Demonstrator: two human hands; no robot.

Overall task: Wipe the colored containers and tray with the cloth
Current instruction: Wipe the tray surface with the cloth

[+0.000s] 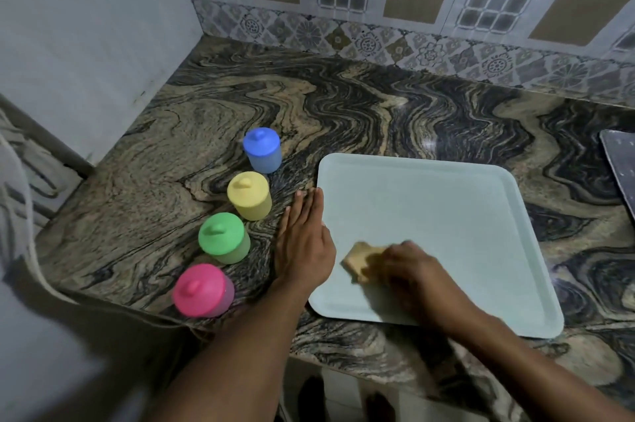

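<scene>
Tray [446,215]: pale, flat on tabletop [378,105], under right hand [409,267].
Cloth [360,261]: tan, blurred, pressed beneath right fingers, which curl onto it near the tray's near-left corner.
Left hand [304,242]: fingers straight and together, flat against tray's left rim, bracing.
4 containers [249,194]: lidded, in a row just left of left fingers.
Advice: overlap strokes, reach corners, keep brace firm.
</scene>
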